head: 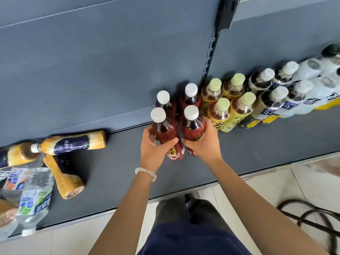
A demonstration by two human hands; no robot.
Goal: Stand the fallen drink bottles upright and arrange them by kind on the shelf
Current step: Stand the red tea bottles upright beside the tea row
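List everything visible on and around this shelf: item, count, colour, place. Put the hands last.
Red-label bottles: four, dark drink, white caps, upright, shelf centre.
Yellow-label bottles: four, pale green caps, upright, right of the red ones.
Blue-and-white-label bottles: at least four, white caps, upright, further right.
White bottles: several, far right; count unclear.
Orange bottles: at least three, fallen, shelf left.
Clear water bottles: at least two, fallen, left front edge.
Shelf: one, dark grey.
Bracelet: one, white beads, left wrist.
Left hand: grips front-left red bottle.
Right hand: grips front-right red bottle.
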